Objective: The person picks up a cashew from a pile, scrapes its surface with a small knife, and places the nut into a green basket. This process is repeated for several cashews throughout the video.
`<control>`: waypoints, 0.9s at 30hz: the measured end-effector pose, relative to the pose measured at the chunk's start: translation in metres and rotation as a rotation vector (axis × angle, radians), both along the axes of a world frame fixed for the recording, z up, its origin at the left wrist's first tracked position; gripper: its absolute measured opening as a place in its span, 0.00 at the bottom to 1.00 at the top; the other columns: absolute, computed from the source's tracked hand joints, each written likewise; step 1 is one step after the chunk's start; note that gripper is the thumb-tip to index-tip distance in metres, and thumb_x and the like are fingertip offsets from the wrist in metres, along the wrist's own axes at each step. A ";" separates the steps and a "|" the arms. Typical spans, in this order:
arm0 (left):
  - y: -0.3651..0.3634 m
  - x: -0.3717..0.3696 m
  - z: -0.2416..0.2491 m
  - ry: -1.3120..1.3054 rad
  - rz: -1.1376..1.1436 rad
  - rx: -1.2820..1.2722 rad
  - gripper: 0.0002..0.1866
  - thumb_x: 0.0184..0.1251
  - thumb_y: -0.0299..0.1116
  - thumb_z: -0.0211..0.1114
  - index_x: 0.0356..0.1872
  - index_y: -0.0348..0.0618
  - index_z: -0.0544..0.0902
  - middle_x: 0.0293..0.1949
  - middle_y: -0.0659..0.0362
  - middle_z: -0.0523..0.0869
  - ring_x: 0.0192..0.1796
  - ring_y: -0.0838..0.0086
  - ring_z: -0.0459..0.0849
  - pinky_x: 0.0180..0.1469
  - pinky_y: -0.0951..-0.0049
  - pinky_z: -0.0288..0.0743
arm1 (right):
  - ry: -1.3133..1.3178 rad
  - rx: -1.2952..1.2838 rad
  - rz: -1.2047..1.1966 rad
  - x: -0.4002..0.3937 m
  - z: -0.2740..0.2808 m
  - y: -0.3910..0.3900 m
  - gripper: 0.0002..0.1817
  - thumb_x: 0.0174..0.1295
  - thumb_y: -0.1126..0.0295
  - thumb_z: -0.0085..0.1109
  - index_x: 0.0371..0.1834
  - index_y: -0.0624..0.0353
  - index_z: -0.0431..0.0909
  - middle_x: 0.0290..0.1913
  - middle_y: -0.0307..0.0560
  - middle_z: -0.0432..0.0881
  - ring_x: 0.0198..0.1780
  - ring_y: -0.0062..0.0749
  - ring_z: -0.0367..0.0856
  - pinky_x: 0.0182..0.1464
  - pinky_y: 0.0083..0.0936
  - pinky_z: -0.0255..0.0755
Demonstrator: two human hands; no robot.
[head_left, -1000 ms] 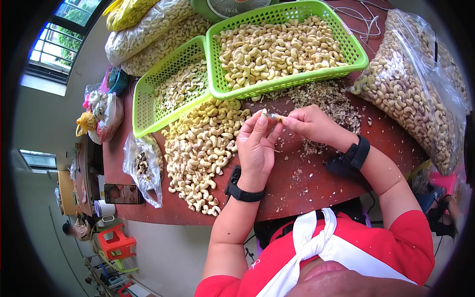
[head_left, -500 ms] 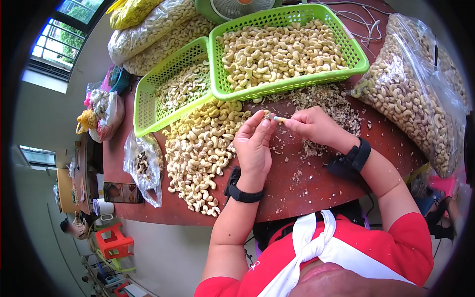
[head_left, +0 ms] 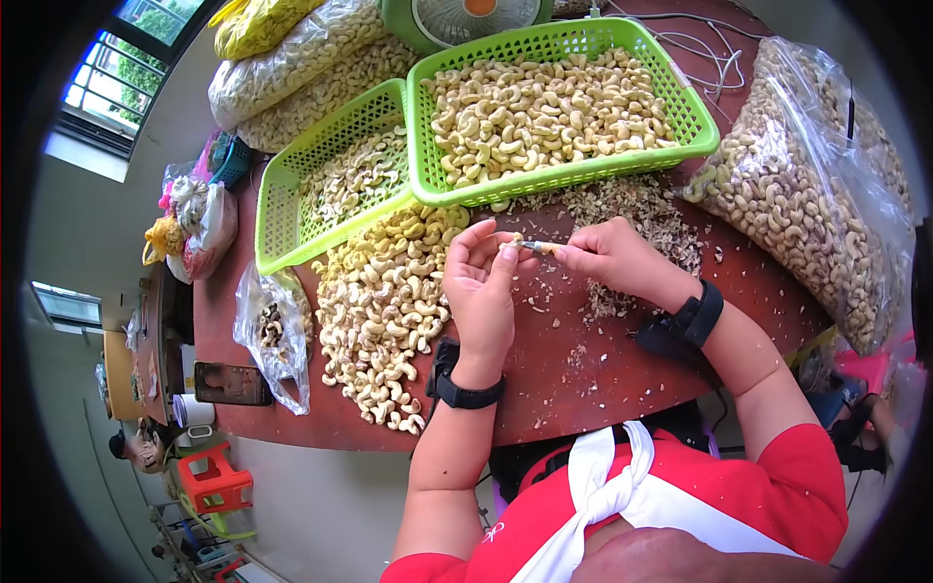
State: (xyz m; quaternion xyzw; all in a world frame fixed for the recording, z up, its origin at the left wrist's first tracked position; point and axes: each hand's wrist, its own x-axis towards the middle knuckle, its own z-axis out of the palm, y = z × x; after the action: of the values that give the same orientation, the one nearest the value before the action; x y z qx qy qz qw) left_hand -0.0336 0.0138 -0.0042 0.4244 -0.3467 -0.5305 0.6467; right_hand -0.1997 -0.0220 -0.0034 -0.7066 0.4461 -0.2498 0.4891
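Observation:
My left hand (head_left: pixel 484 291) pinches a small cashew (head_left: pixel 514 243) between thumb and finger. In my right hand (head_left: pixel 617 260) is a small knife (head_left: pixel 540 247) with a pale handle, its tip against the cashew. A loose pile of cashews (head_left: pixel 384 311) lies on the red table (head_left: pixel 544 369) left of my hands. Behind them stands a large green basket (head_left: pixel 573 173) of whole cashews, beside a smaller green basket (head_left: pixel 282 209) with paler pieces. Skin crumbs (head_left: pixel 651 223) are scattered behind and around my right hand.
A big clear bag of cashews (head_left: pixel 797 185) leans at the right. More filled bags (head_left: pixel 301 58) and a green fan (head_left: pixel 466 17) are at the back. On the left are an open plastic bag (head_left: pixel 272 335), a phone (head_left: pixel 233 384), a mug (head_left: pixel 193 410) and a red stool (head_left: pixel 216 478).
My hands have shifted slightly; the left wrist has turned a little and its fingers are more spread. More of the knife's blade shows beside the cashew. The view has shifted slightly.

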 end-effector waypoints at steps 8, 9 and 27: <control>-0.002 0.013 0.005 -0.080 -0.096 0.156 0.16 0.56 0.20 0.55 0.46 0.32 0.66 0.34 0.53 0.77 0.31 0.74 0.80 0.31 0.78 0.79 | 0.086 0.034 -0.014 -0.001 0.006 -0.001 0.20 0.56 0.56 0.53 0.21 0.65 0.75 0.12 0.41 0.68 0.16 0.18 0.61 0.19 0.22 0.59; -0.003 0.015 0.003 -0.048 -0.116 0.165 0.16 0.56 0.20 0.55 0.46 0.33 0.66 0.35 0.53 0.78 0.31 0.74 0.80 0.31 0.78 0.78 | 0.099 0.061 -0.012 -0.001 0.007 -0.001 0.20 0.56 0.56 0.53 0.21 0.65 0.75 0.12 0.40 0.67 0.16 0.17 0.61 0.19 0.22 0.59; -0.004 0.014 -0.001 -0.015 -0.104 0.104 0.16 0.56 0.19 0.56 0.46 0.35 0.67 0.37 0.55 0.78 0.32 0.76 0.79 0.33 0.79 0.77 | 0.051 0.114 -0.003 -0.001 0.003 -0.002 0.20 0.56 0.56 0.54 0.21 0.66 0.75 0.11 0.38 0.66 0.17 0.15 0.59 0.18 0.21 0.57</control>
State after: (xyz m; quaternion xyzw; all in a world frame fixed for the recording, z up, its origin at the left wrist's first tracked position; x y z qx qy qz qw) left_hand -0.0193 0.0094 -0.0054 0.4427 -0.3454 -0.5775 0.5926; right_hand -0.2009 -0.0236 0.0000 -0.6829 0.4730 -0.2069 0.5168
